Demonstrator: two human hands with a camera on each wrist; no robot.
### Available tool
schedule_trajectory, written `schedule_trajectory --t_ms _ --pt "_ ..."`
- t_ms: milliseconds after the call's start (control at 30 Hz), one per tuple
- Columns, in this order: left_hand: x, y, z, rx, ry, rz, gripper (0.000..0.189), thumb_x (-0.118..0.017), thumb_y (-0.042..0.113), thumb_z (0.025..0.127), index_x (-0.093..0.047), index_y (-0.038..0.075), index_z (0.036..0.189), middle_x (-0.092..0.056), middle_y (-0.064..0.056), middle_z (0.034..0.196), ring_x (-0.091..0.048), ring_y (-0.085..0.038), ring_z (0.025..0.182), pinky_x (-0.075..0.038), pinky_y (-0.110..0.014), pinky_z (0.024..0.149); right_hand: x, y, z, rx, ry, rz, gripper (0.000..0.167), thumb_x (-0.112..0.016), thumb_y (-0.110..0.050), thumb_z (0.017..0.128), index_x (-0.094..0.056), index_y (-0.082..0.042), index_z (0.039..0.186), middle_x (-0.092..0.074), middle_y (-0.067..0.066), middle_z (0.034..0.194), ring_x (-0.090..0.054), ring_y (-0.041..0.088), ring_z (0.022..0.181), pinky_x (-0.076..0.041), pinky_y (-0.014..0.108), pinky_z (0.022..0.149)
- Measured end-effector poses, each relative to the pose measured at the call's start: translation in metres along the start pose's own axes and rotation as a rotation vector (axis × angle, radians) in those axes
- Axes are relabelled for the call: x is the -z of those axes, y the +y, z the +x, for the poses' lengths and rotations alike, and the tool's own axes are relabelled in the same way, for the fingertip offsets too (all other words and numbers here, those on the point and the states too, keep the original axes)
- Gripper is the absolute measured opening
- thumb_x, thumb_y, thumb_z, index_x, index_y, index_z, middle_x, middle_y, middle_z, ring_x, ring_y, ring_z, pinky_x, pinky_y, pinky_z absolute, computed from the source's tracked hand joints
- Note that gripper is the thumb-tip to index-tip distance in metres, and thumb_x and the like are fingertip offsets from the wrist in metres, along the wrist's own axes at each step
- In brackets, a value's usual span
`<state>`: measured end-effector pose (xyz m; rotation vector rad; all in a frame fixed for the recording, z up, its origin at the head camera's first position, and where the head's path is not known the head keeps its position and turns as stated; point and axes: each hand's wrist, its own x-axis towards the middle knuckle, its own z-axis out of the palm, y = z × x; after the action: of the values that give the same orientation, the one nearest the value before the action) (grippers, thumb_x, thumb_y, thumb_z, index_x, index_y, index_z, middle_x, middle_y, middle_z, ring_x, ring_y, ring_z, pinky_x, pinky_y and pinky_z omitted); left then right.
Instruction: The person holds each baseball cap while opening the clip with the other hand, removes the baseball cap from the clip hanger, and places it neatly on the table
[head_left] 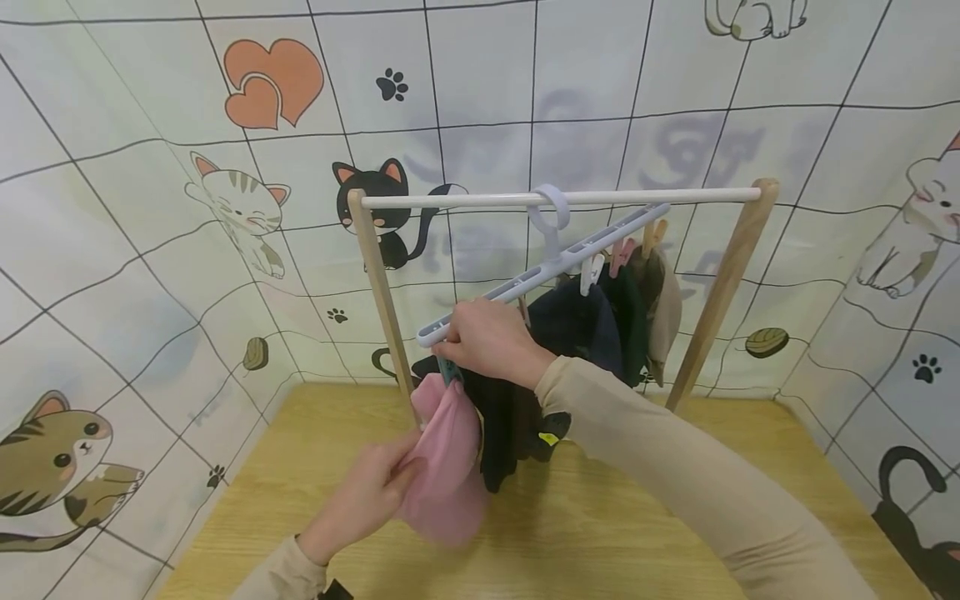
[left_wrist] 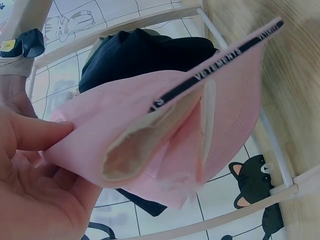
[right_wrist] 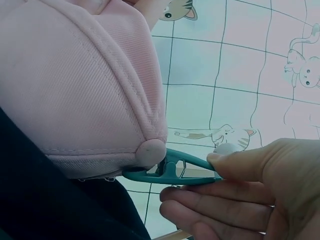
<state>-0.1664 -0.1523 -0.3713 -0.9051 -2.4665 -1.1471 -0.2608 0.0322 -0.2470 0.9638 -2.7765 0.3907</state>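
A pink baseball cap (head_left: pixel 442 479) hangs at the left end of a pale hanger bar (head_left: pixel 510 287). My left hand (head_left: pixel 367 492) pinches the cap's fabric from the left side; a black strip with white lettering (left_wrist: pixel 215 66) runs along its strap in the left wrist view. A teal clothespin (right_wrist: pixel 180 170) bites the cap beside its covered button. With thumb and fingers, my right hand (head_left: pixel 487 337) pinches the clothespin's handles just under the bar end. Dark caps (head_left: pixel 566 321) hang right behind the pink one.
The hanger hooks over a white rod (head_left: pixel 645 197) on wooden legs (head_left: pixel 720 296). White (head_left: pixel 591 273), pink (head_left: pixel 621 255) and yellow clothespins (head_left: pixel 655 236) hold more caps, with a beige cap (head_left: pixel 666 308) at the far right. A wooden tabletop (head_left: pixel 637 517) lies below, before a cat-print backdrop.
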Motion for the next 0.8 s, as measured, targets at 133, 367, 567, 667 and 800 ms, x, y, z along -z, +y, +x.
schedule_trajectory --t_ms 133,367,567,667,800 --pt "-0.001 0.0 -0.002 -0.015 0.024 0.011 0.025 -0.061 -0.01 0.087 -0.053 0.013 0.081 -0.04 0.012 0.065 -0.039 0.001 0.056 -0.037 -0.02 0.045 -0.001 0.0 0.001 0.004 0.014 0.015 0.03 -0.068 -0.029 0.091 -0.074 -0.012 0.068 -0.042 -0.005 0.046 -0.039 0.01 0.043 -0.025 0.021 0.039" --pt "-0.009 -0.005 -0.013 -0.102 0.041 0.122 0.033 -0.062 -0.018 0.077 -0.056 0.013 0.086 -0.036 0.013 0.068 -0.036 0.001 0.06 -0.035 -0.016 0.049 -0.004 0.001 0.002 0.016 0.061 0.038 0.033 -0.067 -0.029 0.092 -0.071 -0.014 0.062 -0.038 -0.007 0.044 -0.034 0.009 0.04 -0.022 0.02 0.038" --pt "-0.011 -0.009 -0.021 -0.086 0.085 -0.011 0.035 -0.06 -0.02 0.08 -0.047 0.011 0.077 -0.035 0.012 0.07 -0.038 0.0 0.063 -0.039 -0.019 0.05 -0.007 -0.003 0.003 -0.013 0.095 0.013 0.048 -0.069 -0.041 0.086 -0.057 -0.014 0.048 -0.033 -0.008 0.042 -0.031 0.009 0.039 -0.019 0.022 0.039" --pt "-0.01 -0.01 -0.023 -0.051 0.092 -0.009 0.034 -0.061 -0.019 0.08 -0.049 0.012 0.077 -0.038 0.012 0.068 -0.039 0.0 0.061 -0.04 -0.02 0.049 -0.013 -0.007 0.001 0.003 0.19 -0.154 0.05 -0.066 -0.047 0.083 -0.051 -0.015 0.049 -0.03 -0.006 0.044 -0.03 0.011 0.04 -0.02 0.023 0.038" --pt "-0.01 -0.008 -0.026 -0.03 0.088 0.007 0.035 -0.061 -0.019 0.079 -0.049 0.014 0.076 -0.038 0.014 0.066 -0.038 0.002 0.058 -0.039 -0.02 0.046 -0.02 -0.012 -0.002 0.047 0.334 -0.417 0.047 -0.062 -0.05 0.083 -0.053 -0.016 0.052 -0.038 -0.004 0.048 -0.038 0.015 0.047 -0.029 0.027 0.044"
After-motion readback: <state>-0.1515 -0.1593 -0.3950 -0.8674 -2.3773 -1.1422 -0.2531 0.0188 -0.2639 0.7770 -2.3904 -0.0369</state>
